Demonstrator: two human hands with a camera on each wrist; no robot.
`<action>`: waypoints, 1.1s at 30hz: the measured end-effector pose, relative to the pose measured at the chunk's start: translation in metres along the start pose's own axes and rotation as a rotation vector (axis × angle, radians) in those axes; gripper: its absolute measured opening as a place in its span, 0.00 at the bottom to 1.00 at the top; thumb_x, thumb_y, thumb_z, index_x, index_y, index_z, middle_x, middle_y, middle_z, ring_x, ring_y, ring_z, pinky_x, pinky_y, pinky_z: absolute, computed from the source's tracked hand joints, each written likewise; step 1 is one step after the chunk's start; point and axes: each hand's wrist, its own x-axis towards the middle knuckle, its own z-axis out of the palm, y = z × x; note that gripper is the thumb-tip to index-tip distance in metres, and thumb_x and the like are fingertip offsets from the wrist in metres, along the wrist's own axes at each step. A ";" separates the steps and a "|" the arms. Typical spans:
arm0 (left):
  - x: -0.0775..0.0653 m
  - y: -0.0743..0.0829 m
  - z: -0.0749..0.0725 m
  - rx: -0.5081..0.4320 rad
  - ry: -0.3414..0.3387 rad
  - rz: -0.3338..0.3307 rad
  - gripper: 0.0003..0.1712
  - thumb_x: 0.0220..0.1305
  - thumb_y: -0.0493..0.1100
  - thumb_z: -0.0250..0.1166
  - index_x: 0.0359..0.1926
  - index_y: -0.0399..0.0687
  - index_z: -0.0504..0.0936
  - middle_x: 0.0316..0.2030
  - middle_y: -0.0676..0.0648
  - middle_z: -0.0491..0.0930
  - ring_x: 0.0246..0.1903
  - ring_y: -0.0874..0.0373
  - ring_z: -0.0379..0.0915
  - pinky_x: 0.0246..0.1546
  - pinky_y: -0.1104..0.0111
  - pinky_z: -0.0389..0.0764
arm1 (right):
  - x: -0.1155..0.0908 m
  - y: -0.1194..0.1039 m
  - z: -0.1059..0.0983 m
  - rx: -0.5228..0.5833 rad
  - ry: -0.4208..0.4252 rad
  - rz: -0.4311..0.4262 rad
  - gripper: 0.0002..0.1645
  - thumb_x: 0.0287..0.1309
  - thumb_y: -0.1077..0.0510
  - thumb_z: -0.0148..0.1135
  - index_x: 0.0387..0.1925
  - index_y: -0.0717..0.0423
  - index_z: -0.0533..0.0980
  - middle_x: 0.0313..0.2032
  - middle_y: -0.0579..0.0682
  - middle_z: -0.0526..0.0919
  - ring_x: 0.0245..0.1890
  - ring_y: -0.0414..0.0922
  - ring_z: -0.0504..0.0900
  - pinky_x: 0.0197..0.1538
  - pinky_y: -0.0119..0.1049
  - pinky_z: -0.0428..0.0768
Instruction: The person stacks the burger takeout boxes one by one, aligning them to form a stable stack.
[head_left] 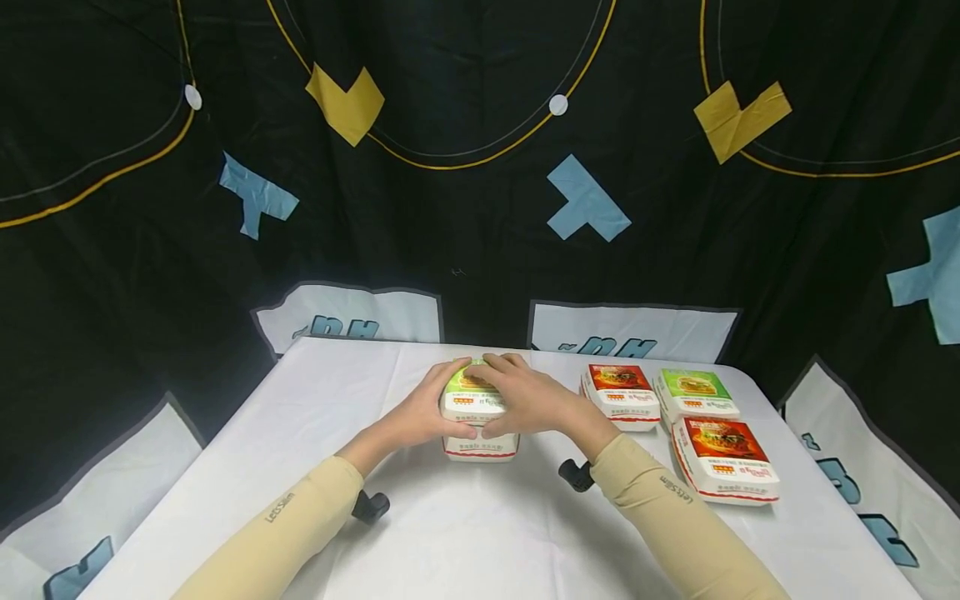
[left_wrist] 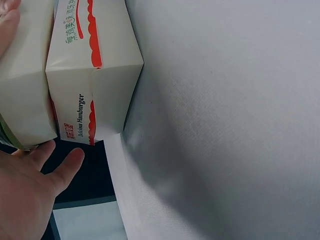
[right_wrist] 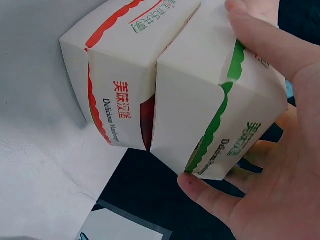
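Note:
A green-topped hamburger box (head_left: 472, 406) sits on a red-trimmed hamburger box (head_left: 481, 448) near the middle of the table. My left hand (head_left: 429, 407) grips the upper box from the left, its thumb along the near face. From the right, my right hand (head_left: 534, 398) holds the same box, thumb also at the front and fingers reaching over the far side. In the right wrist view, the green-trimmed box (right_wrist: 200, 80) rests against the top of the red-trimmed one (right_wrist: 117, 70). In the left wrist view, fingers (left_wrist: 67, 167) spread beside the boxes' side.
To the right on the white-clothed table (head_left: 420, 533) stand a red-topped box (head_left: 621, 396), a green-topped box (head_left: 696, 393) and a nearer red-topped box (head_left: 726, 460). A black curtain (head_left: 480, 225) hangs behind the table's far edge.

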 end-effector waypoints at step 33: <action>0.001 0.001 -0.001 -0.025 0.006 0.004 0.65 0.42 0.59 0.83 0.77 0.77 0.51 0.72 0.54 0.56 0.64 0.54 0.64 0.61 0.53 0.73 | -0.054 0.025 -0.004 0.053 0.128 -0.021 0.41 0.56 0.38 0.72 0.70 0.32 0.68 0.72 0.42 0.67 0.72 0.46 0.63 0.61 0.51 0.78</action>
